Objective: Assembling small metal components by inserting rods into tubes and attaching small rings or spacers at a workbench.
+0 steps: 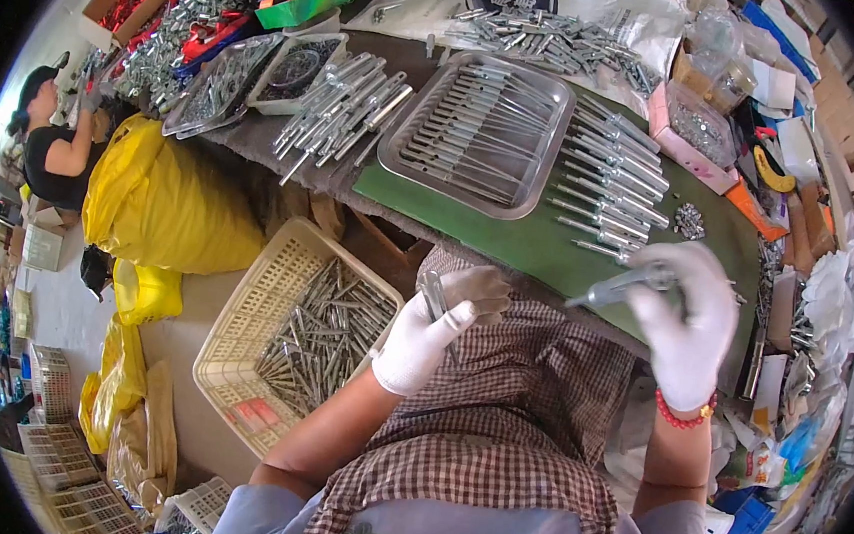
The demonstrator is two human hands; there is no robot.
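My left hand, in a white glove, is above my lap near the basket and closes round a short metal rod. Over the right part of the green mat, my right hand, also gloved, pinches a metal rod with a thicker sleeve; it is blurred, its thin end pointing left. Just beyond it lies a row of similar sleeved rods on the mat. Left of that row, a steel tray holds several thin rods lined up side by side.
A cream plastic basket of metal rods stands left of my lap. Loose metal rods lie left of the tray. Small nuts and a pink box are at right. A yellow sack and a person are at left.
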